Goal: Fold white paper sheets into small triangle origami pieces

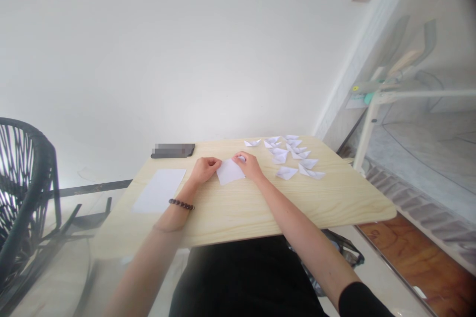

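Observation:
A small white sheet of paper (pixel 230 173) lies on the table between my two hands. My left hand (pixel 204 170) pinches its upper left edge, with a dark bead bracelet (pixel 181 204) on that wrist. At the upper right edge, my right hand (pixel 248 164) grips the paper between thumb and fingers. Several folded white paper boats (pixel 286 173) stand to the right of my right hand. Left of my left forearm lies a larger flat white sheet (pixel 159 189).
The pale wooden table (pixel 230 218) reaches back to a white wall (pixel 223 59). A black object (pixel 173 151), partly pixelated, sits at its back left. A dark woven chair (pixel 33 178) stands at left. To the right is a white metal frame (pixel 366 133).

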`<state>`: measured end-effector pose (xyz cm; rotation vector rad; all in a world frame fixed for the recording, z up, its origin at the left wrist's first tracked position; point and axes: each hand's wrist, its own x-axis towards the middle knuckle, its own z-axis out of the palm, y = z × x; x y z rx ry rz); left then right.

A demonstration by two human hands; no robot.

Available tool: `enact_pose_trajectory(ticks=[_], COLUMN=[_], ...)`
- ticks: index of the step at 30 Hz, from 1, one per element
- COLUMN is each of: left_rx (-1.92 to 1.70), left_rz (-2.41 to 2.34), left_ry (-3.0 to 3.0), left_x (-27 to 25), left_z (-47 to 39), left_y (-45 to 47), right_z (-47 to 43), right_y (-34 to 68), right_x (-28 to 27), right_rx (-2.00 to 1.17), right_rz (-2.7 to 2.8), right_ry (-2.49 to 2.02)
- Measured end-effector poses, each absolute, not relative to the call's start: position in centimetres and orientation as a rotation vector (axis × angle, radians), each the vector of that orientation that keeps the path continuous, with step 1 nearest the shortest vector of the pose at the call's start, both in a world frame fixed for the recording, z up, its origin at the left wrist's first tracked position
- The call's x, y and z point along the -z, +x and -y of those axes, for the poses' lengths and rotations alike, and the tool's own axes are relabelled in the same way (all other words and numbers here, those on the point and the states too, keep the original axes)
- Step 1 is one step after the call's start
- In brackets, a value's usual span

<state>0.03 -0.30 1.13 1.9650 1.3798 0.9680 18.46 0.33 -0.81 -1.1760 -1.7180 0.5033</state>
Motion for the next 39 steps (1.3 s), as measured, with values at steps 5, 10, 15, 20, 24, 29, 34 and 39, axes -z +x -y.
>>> enact_pose_trajectory(ticks=[5,10,15,20,24,29,34,39], left_rx=[-0.940,-1.001,-1.061,-1.032,-0.981,-1.000,-0.981,-0.941], left_rz=[-1.381,-1.294,-1.323,-1.248,-1.254,-1.333,-1.396,-1.440], left_ry=[1.895,1.703,1.661,1.868,1.974,2.072,2.108,2.122], left_x=[-1.3,-0.9,-0.5,-0.8,-1.0,-1.1,-1.2,-1.2], left_z=[0.2,-0.2,-0.5,0.2,0.5,0.3,0.2,0.1], left_y=[-0.5,-0.8,-0.7,-0.3,0.0,-0.4,-0.6,-0.7], right_z=[-0.9,-1.1,-0.5,-0.2,-0.2,-0.4,-0.5,-0.5], right_y=[18.8,19.0,18.6,18.3,18.4,18.4,18.4,18.6], right_x=[1.0,1.2,1.0,0.9,0.9,1.2,1.3,1.3], right_rx=[-0.490,-0.472,-0.544,-0.554,-0.548,-0.542,-0.539,-0.556], right_rz=[1.669,1.610,1.679,1.707,1.732,1.790,1.823,1.804], right_ry=[-1.214,-1.241,-1.206,-1.192,-1.190,-1.179,-1.160,-1.166])
